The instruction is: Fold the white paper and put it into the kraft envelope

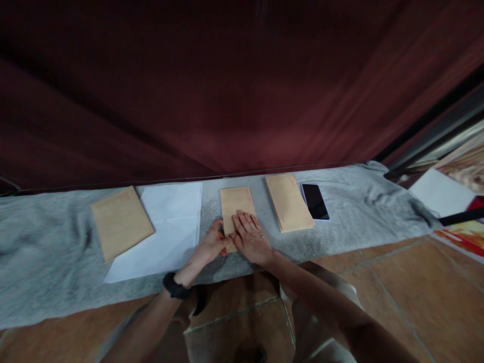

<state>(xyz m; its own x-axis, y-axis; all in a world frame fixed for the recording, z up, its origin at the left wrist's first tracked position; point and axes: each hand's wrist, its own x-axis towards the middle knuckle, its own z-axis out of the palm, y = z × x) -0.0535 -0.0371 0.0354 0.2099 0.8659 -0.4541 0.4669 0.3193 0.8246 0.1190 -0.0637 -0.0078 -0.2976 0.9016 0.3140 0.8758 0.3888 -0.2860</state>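
Nearest us, tiled floor (408, 275) shows below a grey cloth (359, 222). Above the dark wristband (176, 286), our left hand (215, 239) has its grip pinching the lower left edge of the middle brown envelope (235, 199), which lies on the cloth; our right hand (250, 237) rests flat on it, grip spread. To the left we see another brown envelope (123, 219) overlapping a white sheet (174, 212); to the right, stacked brown envelopes (289, 201) just beside a phone (315, 201). Beyond hangs dark red fabric (242, 111).
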